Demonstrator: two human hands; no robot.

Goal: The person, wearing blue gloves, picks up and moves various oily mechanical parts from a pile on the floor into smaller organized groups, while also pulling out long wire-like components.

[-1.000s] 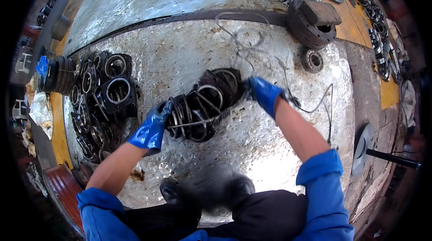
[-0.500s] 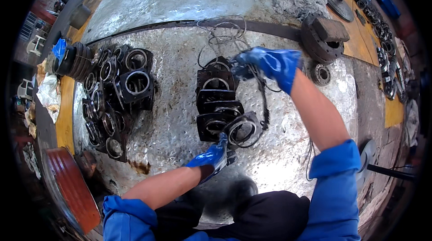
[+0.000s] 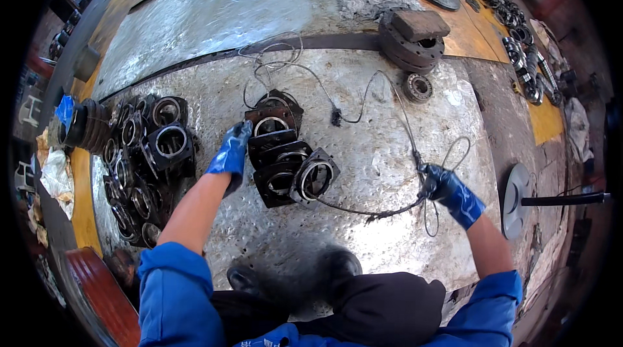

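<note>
Gripping the wire cable (image 3: 383, 214) in my closed right hand (image 3: 449, 194), I keep my left hand (image 3: 230, 152) well apart, at the left edge of the ringed plates (image 3: 280, 141); whether its fingers pinch, I cannot tell. Just right of that hand, the plates look heavy, stiff and slick, best held by their rims; the cable should be light, springy.
</note>
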